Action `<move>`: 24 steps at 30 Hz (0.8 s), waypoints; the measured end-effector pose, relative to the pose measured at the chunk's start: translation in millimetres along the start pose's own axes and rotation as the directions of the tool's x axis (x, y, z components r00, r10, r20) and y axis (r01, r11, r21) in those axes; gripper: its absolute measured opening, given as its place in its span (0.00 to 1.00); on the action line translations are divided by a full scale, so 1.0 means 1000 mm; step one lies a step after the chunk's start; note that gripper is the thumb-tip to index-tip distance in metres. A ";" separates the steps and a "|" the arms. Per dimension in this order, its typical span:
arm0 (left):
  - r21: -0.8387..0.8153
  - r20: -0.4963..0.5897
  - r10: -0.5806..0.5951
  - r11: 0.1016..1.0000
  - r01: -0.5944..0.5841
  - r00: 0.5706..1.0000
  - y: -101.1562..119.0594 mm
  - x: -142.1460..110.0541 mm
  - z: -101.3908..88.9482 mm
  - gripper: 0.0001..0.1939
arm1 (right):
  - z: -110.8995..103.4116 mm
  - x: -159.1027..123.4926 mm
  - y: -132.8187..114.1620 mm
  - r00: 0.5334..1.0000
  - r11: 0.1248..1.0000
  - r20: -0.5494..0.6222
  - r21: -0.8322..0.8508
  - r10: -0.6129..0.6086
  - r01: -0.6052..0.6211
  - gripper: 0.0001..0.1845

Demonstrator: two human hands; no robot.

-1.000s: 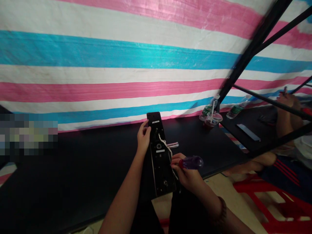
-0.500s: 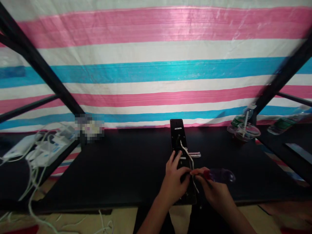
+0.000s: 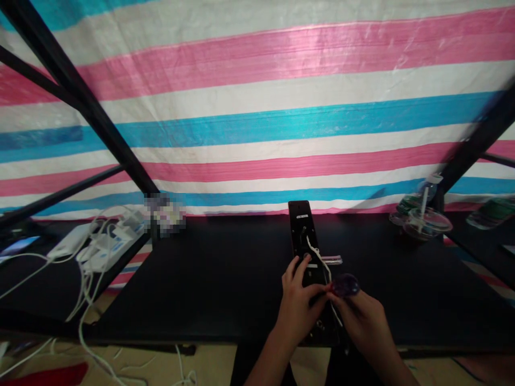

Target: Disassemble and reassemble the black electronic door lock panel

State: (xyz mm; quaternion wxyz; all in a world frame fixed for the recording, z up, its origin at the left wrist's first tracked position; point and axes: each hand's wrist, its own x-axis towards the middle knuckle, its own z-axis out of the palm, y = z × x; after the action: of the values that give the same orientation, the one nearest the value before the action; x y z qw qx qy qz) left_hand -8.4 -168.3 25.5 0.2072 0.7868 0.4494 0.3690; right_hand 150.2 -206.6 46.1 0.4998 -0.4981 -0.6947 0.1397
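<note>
Compared with a second ago, the left hand (image 3: 295,300) is lower on the black panel (image 3: 316,275), shifted from its upper left edge to its lower half, and the view is turned further left. The right hand (image 3: 368,320) grips a tool with a purple, see-through handle (image 3: 346,285) and a red collar; the handle points more toward the camera than it did, so it looks short. Its shaft and tip are hidden by the fingers, and I cannot tell whether they touch the panel.

Two fingers of the left hand rest spread on the panel, while its thumb reaches to the right fingertips beside the red collar. Whether that thumb pinches anything, I cannot tell. The panel lies lengthwise on the black tabletop (image 3: 201,289), its far end near the striped sheet (image 3: 281,126), its near end partly covered by the hands and dim at the edge. A white cable (image 3: 322,261) runs down its right side, passing behind the fingers and coming out below. Just right of the panel lies a slim, shiny item (image 3: 333,260), too small to make out.

At right, a cup with a straw (image 3: 427,224) partly hides a bottle (image 3: 432,186); another bottle (image 3: 491,213) is cut off by the frame edge. Blurring conceals a patch near the left post.
</note>
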 end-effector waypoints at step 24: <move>0.026 -0.013 -0.032 0.999 0.033 0.999 0.004 -0.003 0.006 0.09 | -0.003 -0.013 -0.005 0.996 0.999 -0.076 -0.003 0.051 -0.051 0.08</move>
State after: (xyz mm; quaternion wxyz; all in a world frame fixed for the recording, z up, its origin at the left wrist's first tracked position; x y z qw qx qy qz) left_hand -2.9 -172.3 23.2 0.1999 0.7797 0.4683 0.3645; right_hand 149.8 -220.4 44.3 0.5206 -0.5220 -0.6627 0.1317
